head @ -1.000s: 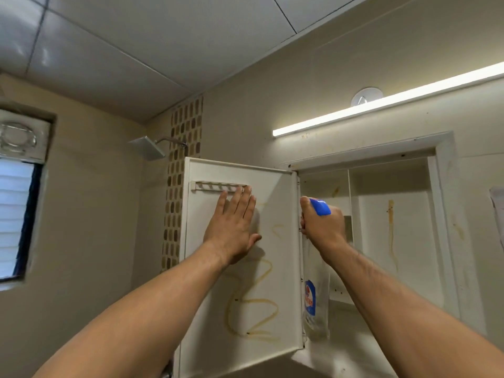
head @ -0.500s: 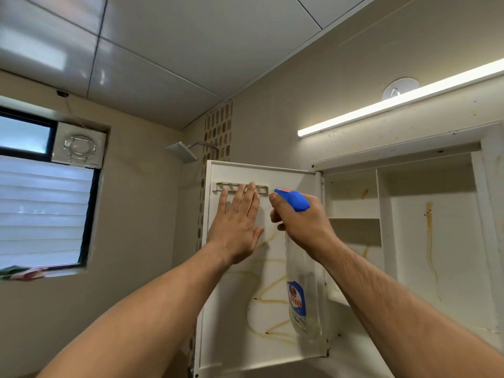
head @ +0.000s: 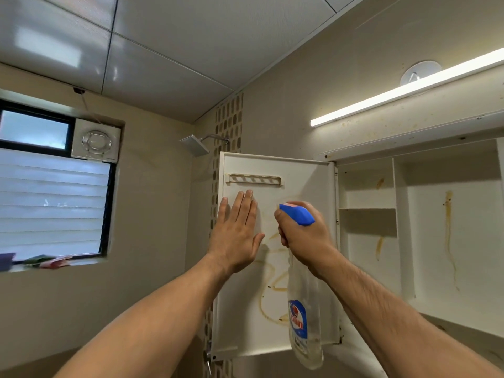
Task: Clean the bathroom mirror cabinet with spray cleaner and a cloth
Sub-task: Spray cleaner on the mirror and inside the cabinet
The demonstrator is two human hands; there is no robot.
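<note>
The white cabinet door [head: 240, 317] stands swung open, its inner face marked with looping yellow-brown stains. My left hand [head: 237, 236] lies flat against that face with straight fingers, just below a small slotted rack [head: 255, 179]. My right hand [head: 302, 236] grips the neck of a clear spray bottle [head: 305, 323] with a blue trigger head, held in front of the door's right half, nozzle pointing at the door. The cabinet interior [head: 436, 227] to the right shows white shelves with brown drip streaks. No cloth is in view.
A lit strip light [head: 403, 91] runs above the cabinet. A shower head [head: 195, 144] hangs left of the door near a mosaic tile strip. On the left wall are a louvred window [head: 51, 203] and an exhaust fan [head: 95, 143]; small items lie on the sill.
My right hand carried the spray bottle leftward, from the door's hinge edge to in front of its inner face. My left hand slid a little lower, off the slotted rack. The view shifted left.
</note>
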